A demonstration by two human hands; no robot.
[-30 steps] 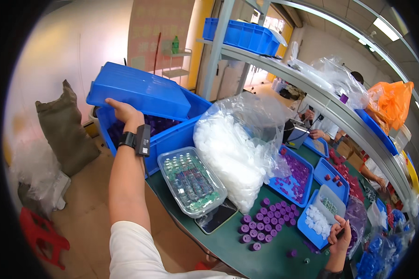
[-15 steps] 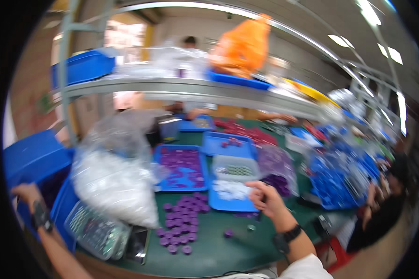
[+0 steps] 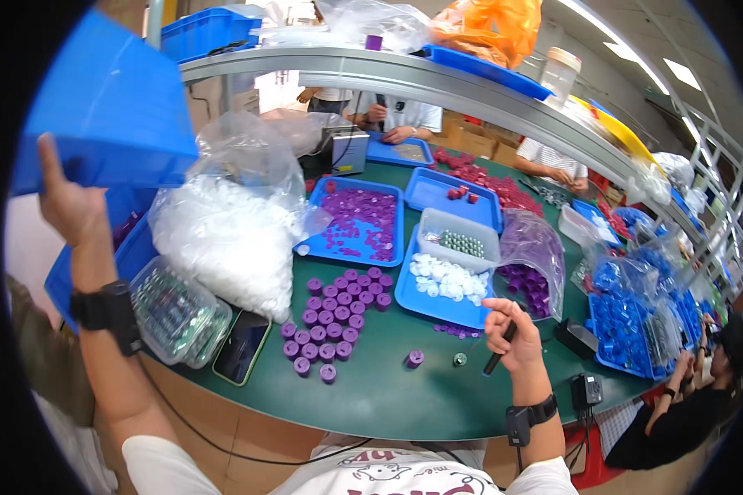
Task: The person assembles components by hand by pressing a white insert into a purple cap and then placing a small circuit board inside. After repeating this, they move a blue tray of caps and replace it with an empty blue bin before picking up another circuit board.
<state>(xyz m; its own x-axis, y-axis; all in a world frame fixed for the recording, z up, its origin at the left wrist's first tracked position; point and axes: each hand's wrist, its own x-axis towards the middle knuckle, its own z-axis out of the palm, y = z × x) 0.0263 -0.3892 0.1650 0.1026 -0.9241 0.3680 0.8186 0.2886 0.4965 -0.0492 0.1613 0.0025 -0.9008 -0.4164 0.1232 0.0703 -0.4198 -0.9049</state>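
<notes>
At the far left, my left hand [image 3: 74, 202] grips a blue plastic bin [image 3: 107, 107] by its lower edge and holds it tilted in the air. Another blue bin [image 3: 132, 262], with purple pieces in it, stands below. On the right, above the table, my right hand [image 3: 513, 337] is closed around a slim black pen-like tool [image 3: 500, 353] that points down. One purple cap [image 3: 414, 358] and a small round metallic part [image 3: 460, 360] lie near that hand. Left of them stand several purple caps [image 3: 330, 318] in rows.
A blue tray [image 3: 305, 239] holds flat purple pieces. White pieces and a clear tub [image 3: 425, 235] of small parts occupy another blue tray [image 3: 413, 293]. A phone [image 3: 241, 351], a bag of white pieces [image 3: 223, 239] and a metal shelf [image 3: 347, 62] surround the work area. Co-workers sit opposite and right.
My left hand has raised the blue bin up and right, off the lower bin. My right hand still holds the pen-like tool. The view has tilted down and steadied.
</notes>
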